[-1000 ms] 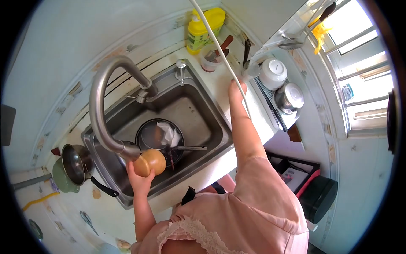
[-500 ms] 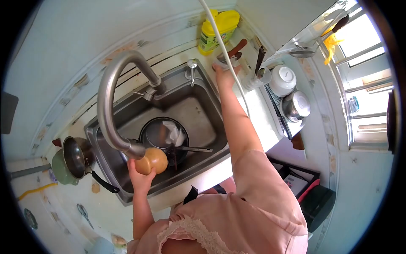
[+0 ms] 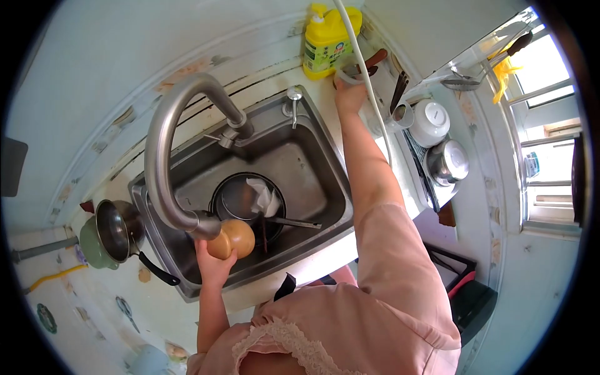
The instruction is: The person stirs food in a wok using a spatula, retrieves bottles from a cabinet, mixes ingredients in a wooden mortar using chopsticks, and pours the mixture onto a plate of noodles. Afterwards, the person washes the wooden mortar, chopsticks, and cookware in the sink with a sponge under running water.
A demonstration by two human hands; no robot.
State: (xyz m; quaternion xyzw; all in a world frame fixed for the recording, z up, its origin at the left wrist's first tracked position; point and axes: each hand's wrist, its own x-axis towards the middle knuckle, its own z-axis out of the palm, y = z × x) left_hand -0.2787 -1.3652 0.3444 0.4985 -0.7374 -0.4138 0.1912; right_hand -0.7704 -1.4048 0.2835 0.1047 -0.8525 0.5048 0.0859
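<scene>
My left hand [image 3: 214,265] is closed around a tan, smooth, gourd-shaped squash [image 3: 239,239] with two rounded lobes. It is held over the sink's near left part, right below the tap's spout [image 3: 205,225]. At the back right corner of the counter, my right hand [image 3: 350,97] grips a clear container [image 3: 350,67], its far fingers partly hidden. A brown-handled utensil [image 3: 376,59] leans at the container's far side. Down in the sink [image 3: 300,159] lies a dark pan [image 3: 234,194] with a crumpled white piece [image 3: 265,197] inside.
A yellow detergent bottle [image 3: 328,47] stands behind my right hand. To its right are a clear cup [image 3: 403,116], a white bowl [image 3: 431,122] and a metal bowl [image 3: 449,162]. A black-handled pot [image 3: 115,228] sits left of the sink. A white cord [image 3: 359,53] hangs across the view.
My right hand has moved toward the back wall with the clear container, nearer the yellow bottle. My left hand keeps the squash below the spout. The view has shifted slightly.
</scene>
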